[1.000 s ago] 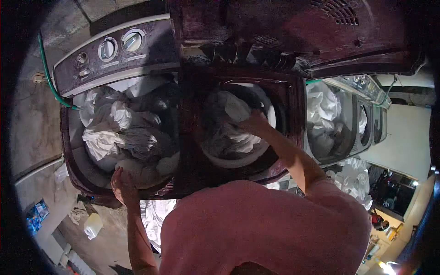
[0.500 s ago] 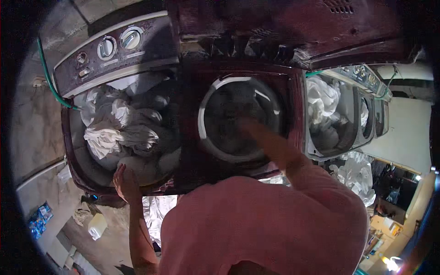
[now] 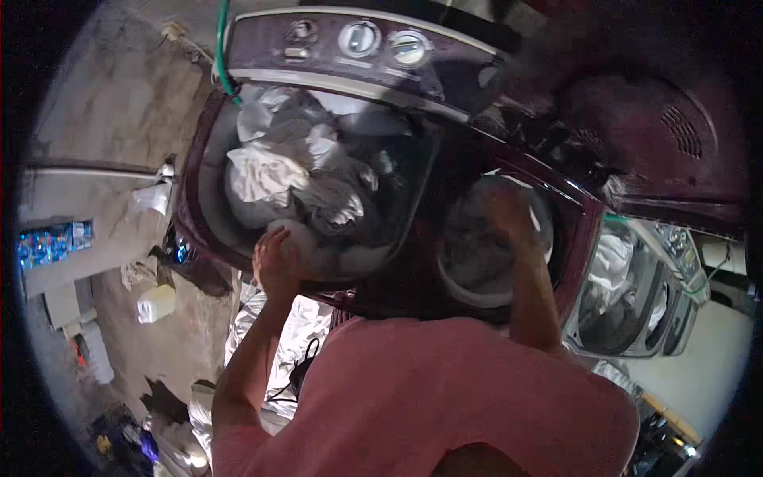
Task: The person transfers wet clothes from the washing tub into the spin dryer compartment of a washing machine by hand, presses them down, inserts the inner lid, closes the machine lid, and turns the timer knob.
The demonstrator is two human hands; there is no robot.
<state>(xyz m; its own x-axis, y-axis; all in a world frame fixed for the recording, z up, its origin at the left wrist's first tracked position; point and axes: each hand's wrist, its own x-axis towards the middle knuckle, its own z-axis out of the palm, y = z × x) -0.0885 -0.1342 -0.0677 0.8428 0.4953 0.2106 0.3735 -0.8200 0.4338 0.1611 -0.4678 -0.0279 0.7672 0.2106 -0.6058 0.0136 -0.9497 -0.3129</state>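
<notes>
A dark red twin-tub washing machine [image 3: 429, 262] stands before me. White wet cloth [image 3: 266, 175] lies heaped in its left wash tub, in greyish water. My left hand [image 3: 278, 258] rests at the front rim of that tub, fingers stretched out over the edge beside a pale bulge of cloth. My right hand [image 3: 507, 211] reaches down into the round spin tub [image 3: 465, 290] on the right. It is dim and smeared there, so its fingers and anything in them cannot be made out.
A control panel [image 3: 373, 52] with two large knobs runs along the back, and a green hose [image 3: 222, 48] enters the wash tub. The raised lid [image 3: 636, 135] is behind the spin tub. Another washer [image 3: 620, 294] with cloth stands right. A jug [image 3: 156, 304] sits on the floor.
My view has turned, so the machine appears tilted and further right. My right hand stays within the spin tub, now nearer its back. My left hand remains at the wash tub rim.
</notes>
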